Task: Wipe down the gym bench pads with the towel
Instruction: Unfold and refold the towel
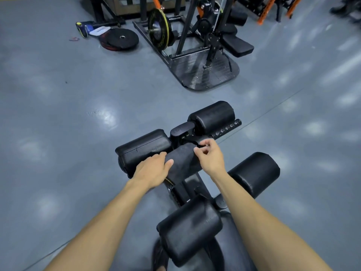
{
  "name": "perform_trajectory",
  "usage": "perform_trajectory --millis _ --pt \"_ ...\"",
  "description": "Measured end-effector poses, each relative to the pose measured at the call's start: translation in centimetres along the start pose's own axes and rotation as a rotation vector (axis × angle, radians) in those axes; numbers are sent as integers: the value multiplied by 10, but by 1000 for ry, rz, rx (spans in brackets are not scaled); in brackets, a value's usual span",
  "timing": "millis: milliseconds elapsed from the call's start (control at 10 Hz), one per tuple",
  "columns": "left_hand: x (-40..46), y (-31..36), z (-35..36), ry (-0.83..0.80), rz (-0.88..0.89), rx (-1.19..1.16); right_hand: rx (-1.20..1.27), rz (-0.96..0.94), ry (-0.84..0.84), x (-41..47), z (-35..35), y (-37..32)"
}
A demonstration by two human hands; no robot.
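A black gym bench stands below me with several black roller pads: a far left pad (143, 146), a far right pad (214, 114), a near right pad (256, 173) and a near left pad (190, 229). A dark towel (182, 162) lies draped over the bench frame between the far pads. My left hand (154, 171) lies flat, pressing on the towel's left edge. My right hand (210, 155) pinches the towel's upper right corner between thumb and fingers.
Grey glossy floor surrounds the bench. Ahead stands a black machine with a footplate (203, 73) and a yellow-rimmed weight plate (159, 29). Loose plates (122, 39) lie on the floor at the far left. Orange racks (267, 10) line the back.
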State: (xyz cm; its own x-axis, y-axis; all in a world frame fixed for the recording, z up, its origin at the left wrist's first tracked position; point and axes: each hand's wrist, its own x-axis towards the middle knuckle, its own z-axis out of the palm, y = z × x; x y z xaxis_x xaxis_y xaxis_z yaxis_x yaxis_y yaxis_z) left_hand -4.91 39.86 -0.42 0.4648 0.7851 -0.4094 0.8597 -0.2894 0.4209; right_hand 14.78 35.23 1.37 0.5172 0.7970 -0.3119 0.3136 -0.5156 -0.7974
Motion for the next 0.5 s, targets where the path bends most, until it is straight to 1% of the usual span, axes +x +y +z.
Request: perform_trajectory --millis 100,200,300,400,500 --pt "-5 9 0 -28 28 47 -251 -31 -156 -3 -10 1" --pt "-12 31 -2 86 106 92 -404 35 -249 -22 -34 21" --pt "-22 76 2 171 262 59 -259 86 -263 -56 -74 47" --pt "-42 145 27 98 464 -2 -73 109 -222 -110 -138 86" --pt "-82 235 67 -127 700 -116 150 108 -97 -181 -221 128"
